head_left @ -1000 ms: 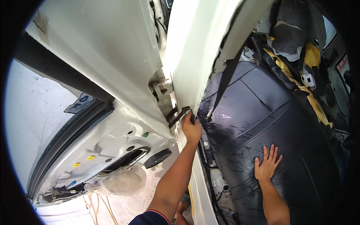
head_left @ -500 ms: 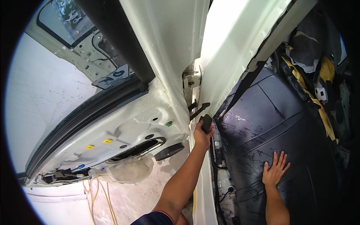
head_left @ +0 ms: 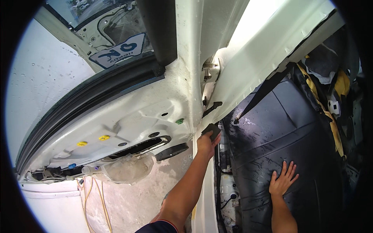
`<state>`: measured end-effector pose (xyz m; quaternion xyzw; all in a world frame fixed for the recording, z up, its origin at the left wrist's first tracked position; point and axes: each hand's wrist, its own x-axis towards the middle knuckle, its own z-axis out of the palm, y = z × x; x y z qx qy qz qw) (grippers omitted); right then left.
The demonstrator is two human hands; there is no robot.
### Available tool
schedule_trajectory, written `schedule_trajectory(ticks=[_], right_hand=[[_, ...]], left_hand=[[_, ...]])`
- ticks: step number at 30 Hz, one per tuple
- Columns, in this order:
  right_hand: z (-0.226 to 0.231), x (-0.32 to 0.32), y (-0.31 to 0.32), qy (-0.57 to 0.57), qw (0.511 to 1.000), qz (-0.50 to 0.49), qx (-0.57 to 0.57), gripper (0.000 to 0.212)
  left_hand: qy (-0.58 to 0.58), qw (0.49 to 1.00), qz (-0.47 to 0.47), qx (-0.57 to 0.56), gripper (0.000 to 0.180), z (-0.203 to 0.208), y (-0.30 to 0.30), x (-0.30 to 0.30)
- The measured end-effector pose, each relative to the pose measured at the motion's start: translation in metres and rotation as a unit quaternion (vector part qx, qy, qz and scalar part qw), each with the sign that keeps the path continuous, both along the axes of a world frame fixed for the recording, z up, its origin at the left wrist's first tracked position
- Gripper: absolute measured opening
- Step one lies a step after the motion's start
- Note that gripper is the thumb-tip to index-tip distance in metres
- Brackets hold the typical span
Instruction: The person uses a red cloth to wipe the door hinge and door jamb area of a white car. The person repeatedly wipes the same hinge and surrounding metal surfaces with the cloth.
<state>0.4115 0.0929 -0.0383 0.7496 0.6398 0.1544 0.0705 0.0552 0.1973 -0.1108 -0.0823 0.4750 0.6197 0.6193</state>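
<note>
My left hand reaches forward along the inner edge of a pale car door pillar. Gripped in it is a dark rectangular block that looks like a sponge or sanding pad, pressed to or just beside the lower pillar. A small black door-check arm sticks out just above the block. On the right, my right hand lies flat with fingers spread on a black seat, whose wet-looking surface is creased. It holds nothing.
At the left hangs an opened, stripped door with yellow clips, a speaker hole and a cloudy plastic sheet. Orange cords dangle under it. A black seat belt crosses near the pillar. Yellow-covered parts lie beyond the seat.
My left hand and the dark block have shifted slightly down the pillar, away from the door-check arm. My right hand stays flat on the seat. The whole view has tilted a little.
</note>
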Motion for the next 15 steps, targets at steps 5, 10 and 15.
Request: schedule_trajectory(ticks=[5, 10, 15], right_hand=[[-0.003, 0.002, -0.001, -0.003, 1.0, -0.002, -0.005, 0.066], [-0.004, -0.001, 0.0, -0.031, 0.999, 0.005, 0.012, 0.065], [-0.004, 0.0, 0.0, -0.027, 1.0, -0.008, -0.008, 0.064]], left_hand=[[0.096, 0.995, 0.021, -0.036, 0.022, -0.012, 0.006, 0.002], [0.162, 0.98, 0.114, 0.035, 0.016, -0.032, 0.021, 0.019], [0.176, 0.982, 0.066, -0.012, 0.015, -0.04, 0.029, 0.027]])
